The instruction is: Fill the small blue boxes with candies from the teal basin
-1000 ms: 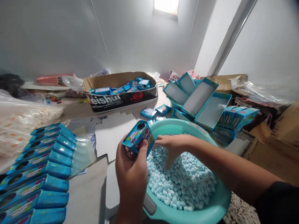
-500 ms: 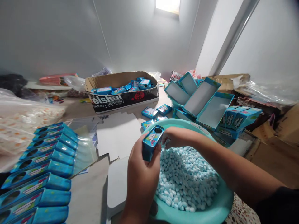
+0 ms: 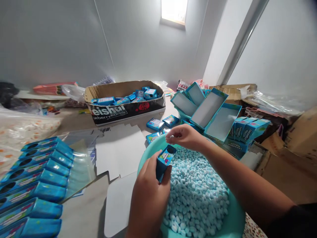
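My left hand (image 3: 151, 188) is wrapped around a small blue candy tin (image 3: 165, 157), tilted, with a dark round opening in its top. Just above that opening is my right hand (image 3: 184, 136), its fingers curled and pinched together on small candies, mostly hidden by the fingers. Beneath both hands stands a turquoise basin (image 3: 235, 216) heaped with pale blue and white candies (image 3: 198, 191). A row of similar blue tins (image 3: 47, 172) lines the left side, with openings showing on their tops.
A cut-open carton (image 3: 128, 114) holding blue packs stands at the back. Loose blue tins (image 3: 155, 124) lie between it and the basin. Empty display boxes (image 3: 209, 107) are piled behind the basin. White card sheets (image 3: 119, 148) and a white flat-topped object (image 3: 119, 205) lie left of my hand.
My right hand has risen from the candies to above the tin. My left hand has lowered the tin a little. The whole view has shifted slightly.
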`<action>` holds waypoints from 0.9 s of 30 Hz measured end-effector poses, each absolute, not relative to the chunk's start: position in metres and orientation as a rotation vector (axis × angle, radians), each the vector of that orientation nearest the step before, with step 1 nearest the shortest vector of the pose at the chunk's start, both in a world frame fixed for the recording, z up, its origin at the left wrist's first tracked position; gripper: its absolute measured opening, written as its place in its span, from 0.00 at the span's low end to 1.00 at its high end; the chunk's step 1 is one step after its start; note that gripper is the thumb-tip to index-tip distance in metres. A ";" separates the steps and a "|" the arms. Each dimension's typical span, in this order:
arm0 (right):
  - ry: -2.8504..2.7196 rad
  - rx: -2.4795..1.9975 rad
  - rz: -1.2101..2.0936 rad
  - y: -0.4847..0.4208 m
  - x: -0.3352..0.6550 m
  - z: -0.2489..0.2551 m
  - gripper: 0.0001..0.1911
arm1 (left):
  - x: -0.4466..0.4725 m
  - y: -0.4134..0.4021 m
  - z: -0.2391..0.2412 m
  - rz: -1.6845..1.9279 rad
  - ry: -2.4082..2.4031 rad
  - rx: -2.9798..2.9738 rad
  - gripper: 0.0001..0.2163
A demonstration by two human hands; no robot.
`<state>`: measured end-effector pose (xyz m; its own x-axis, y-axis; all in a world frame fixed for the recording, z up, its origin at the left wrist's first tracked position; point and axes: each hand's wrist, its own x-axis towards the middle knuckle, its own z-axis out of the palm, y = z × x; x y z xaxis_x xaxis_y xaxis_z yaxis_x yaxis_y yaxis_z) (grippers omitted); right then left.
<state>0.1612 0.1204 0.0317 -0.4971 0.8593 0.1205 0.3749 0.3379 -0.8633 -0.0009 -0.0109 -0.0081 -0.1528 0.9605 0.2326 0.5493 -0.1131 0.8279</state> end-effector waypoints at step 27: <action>-1.966 -0.787 0.953 0.096 0.146 0.041 0.07 | -0.005 -0.010 -0.001 1.245 1.572 1.371 0.21</action>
<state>0.1463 0.0955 0.0408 -0.4894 0.7827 0.3845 0.1827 0.5231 -0.8324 -0.0054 -0.0104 -0.0010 -0.1973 0.9767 0.0847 0.3065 -0.0206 0.9516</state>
